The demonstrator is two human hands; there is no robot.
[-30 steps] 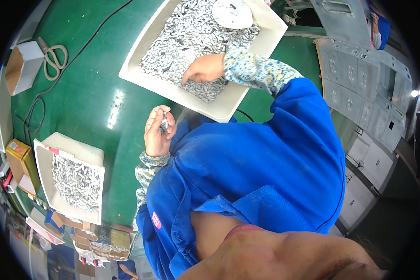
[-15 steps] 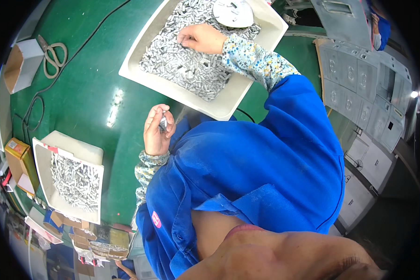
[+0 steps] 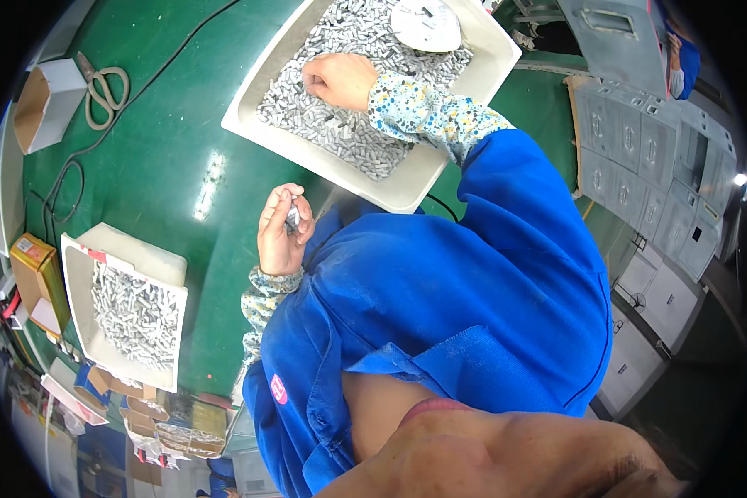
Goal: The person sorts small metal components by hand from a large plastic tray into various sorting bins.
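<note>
A large white tray (image 3: 307, 170) holds a heap of small grey metal cylinders (image 3: 353, 137). Over that heap is my right hand (image 3: 342, 80), its fingers curled down at the parts; whatever is between the fingertips is hidden. My left hand (image 3: 280, 232) is raised over the green table, near the tray's close corner. Its fingers curl around a few small grey metal cylinders (image 3: 292, 217). A round white dish (image 3: 425, 23) lies on the heap at the tray's far side.
A second white bin (image 3: 180, 332) of similar cylinders stands at left on the green table (image 3: 162, 174). Scissors (image 3: 108, 100), an open cardboard box (image 3: 54, 108) and a black cable (image 3: 145, 95) lie farther back. A yellow box (image 3: 46, 282) sits beside the bin. Grey cabinets (image 3: 631, 158) stand at right.
My right hand has moved a little left and toward me over the heap, its fingers more curled. My left hand keeps its hold, almost still. The view has shifted slightly.
</note>
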